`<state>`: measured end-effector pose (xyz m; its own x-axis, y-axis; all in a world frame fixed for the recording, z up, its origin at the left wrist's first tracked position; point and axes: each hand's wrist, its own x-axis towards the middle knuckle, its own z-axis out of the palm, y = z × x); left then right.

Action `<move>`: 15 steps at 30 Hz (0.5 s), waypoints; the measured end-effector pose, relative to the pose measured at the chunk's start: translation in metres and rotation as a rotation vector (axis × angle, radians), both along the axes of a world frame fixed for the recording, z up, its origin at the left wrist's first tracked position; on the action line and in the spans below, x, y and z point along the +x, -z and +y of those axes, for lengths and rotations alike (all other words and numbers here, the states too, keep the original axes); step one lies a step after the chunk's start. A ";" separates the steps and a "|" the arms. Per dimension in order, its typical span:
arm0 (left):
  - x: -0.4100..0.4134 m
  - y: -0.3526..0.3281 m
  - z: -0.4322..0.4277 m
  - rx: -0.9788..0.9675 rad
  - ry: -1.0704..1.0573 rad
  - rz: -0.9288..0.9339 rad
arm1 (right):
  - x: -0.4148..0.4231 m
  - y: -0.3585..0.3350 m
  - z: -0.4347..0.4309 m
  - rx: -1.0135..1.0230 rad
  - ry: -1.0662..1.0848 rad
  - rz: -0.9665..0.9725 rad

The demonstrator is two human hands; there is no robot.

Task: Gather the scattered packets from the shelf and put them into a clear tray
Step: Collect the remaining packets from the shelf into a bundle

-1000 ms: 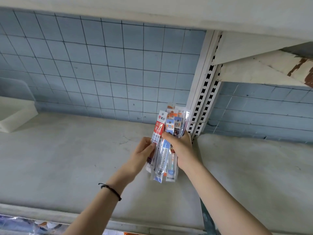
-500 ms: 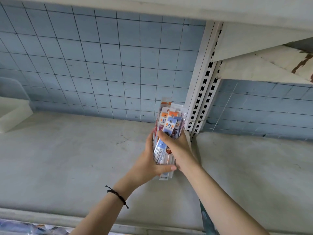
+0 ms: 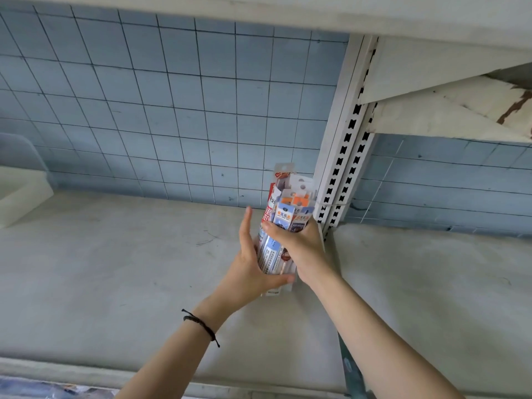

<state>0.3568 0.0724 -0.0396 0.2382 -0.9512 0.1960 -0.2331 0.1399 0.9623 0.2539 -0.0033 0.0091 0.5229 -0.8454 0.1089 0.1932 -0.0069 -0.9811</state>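
A bundle of long, narrow packets (image 3: 288, 203) with red, orange and blue labels stands upright above the grey shelf (image 3: 129, 269), near the back wall. My right hand (image 3: 302, 249) grips the bundle round its middle from the right. My left hand (image 3: 247, 269) holds it from the left, with the thumb hooked across the bundle's lower end and the fingers lying straight up its side. A clear tray (image 3: 24, 194) sits at the far left edge of the shelf, only partly in view.
A white slotted upright post (image 3: 342, 156) rises just right of the bundle. Above it, a white bracket (image 3: 431, 116) carries the upper shelf. Blue tiles cover the back wall. More goods show blurred below the shelf's front lip (image 3: 86, 375).
My left hand has come from beside the bundle to hold it, thumb across the bottom. The fanned packets are now squared into one upright stack, slightly higher and nearer the post.
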 end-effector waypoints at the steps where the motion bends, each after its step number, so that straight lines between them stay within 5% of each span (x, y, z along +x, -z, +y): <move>1: 0.005 -0.003 -0.003 0.010 0.018 0.071 | 0.000 -0.001 -0.002 0.001 -0.011 -0.010; 15: 0.003 -0.011 -0.015 -0.084 0.011 -0.013 | 0.001 0.005 0.000 -0.068 -0.119 0.021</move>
